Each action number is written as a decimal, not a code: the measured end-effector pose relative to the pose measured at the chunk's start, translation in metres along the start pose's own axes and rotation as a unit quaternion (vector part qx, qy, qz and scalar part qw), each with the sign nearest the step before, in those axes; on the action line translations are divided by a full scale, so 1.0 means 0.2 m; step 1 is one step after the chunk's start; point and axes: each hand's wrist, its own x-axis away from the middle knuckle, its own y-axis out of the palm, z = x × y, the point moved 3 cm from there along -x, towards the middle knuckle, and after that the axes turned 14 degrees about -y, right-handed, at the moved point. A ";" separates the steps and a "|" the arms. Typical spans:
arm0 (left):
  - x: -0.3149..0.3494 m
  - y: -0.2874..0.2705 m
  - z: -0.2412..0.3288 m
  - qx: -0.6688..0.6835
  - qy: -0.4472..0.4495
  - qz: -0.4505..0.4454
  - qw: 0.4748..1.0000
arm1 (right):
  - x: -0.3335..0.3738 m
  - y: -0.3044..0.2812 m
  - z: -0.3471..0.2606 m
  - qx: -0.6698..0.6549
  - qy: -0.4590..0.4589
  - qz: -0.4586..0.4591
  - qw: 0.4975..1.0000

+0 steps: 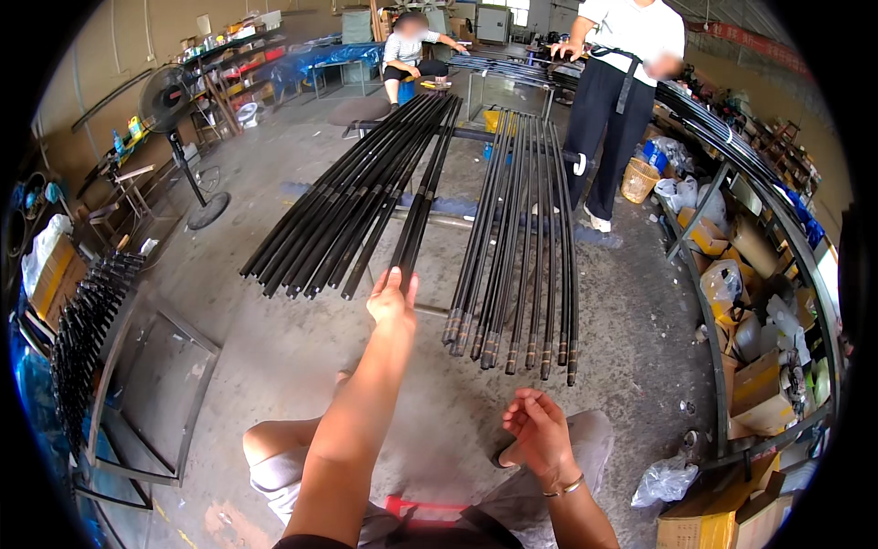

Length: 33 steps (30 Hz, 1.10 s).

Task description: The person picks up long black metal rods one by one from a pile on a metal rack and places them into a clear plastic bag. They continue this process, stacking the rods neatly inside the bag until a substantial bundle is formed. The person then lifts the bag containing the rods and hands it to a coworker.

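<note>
My left hand [392, 299] is stretched forward, its fingers closed around the near end of a pair of black rods [422, 197]. The grip hides those rod ends. To its left a fanned row of thick black rods [338, 192] lies across a support frame. On the right is a second group of thinner dark rods [512, 220], with pale bands near their close ends. My right hand [540, 428] hovers below that group, apart from it, with loosely curled fingers and nothing visible in them.
A person [613, 101] stands at the far right of the rods; another person [412, 59] sits behind. A standing fan [169, 110] is at left, above a metal frame [183, 403] beside stacked black parts [87, 339]. Shelving with cardboard boxes [764, 393] lines the right.
</note>
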 end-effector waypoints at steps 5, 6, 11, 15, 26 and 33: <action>0.15 -0.10 0.00 0.028 -0.030 -0.006 0.999 | -0.05 0.13 -0.04 0.058 -0.021 -0.051 0.997; 0.20 -0.15 -0.01 0.020 -0.038 -0.010 0.999 | -0.07 0.19 -0.05 0.076 -0.024 -0.071 0.994; 0.50 -0.49 0.05 -0.010 -0.053 -0.058 0.997 | -0.19 0.50 0.12 0.086 -0.010 -0.197 0.977; 0.83 -0.75 0.18 -0.195 0.016 -0.064 0.979 | -0.29 0.69 0.36 0.098 -0.010 -0.193 0.976; 0.82 -1.44 -0.17 0.037 -0.145 -0.044 0.988 | -0.28 0.88 0.52 0.066 -0.122 -0.096 0.986; 0.66 -1.26 -0.29 0.079 -0.140 -0.122 0.979 | -0.16 0.94 0.32 0.092 -0.238 -0.194 0.947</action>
